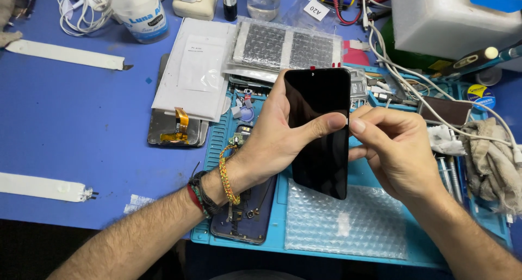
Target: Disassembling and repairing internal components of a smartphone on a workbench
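Gripping the black phone screen (321,130), the left hand (272,141) wraps it, thumb across the glass. The right hand (394,149) pinches its right edge, fingers curled, above the bubble wrap (348,225).

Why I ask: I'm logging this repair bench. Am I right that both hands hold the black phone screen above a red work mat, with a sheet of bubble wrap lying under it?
Not quite: the work mat is light blue, not red, as the head view shows. The rest holds: the left hand and right hand hold the black phone screen above it, with the bubble wrap lying underneath.
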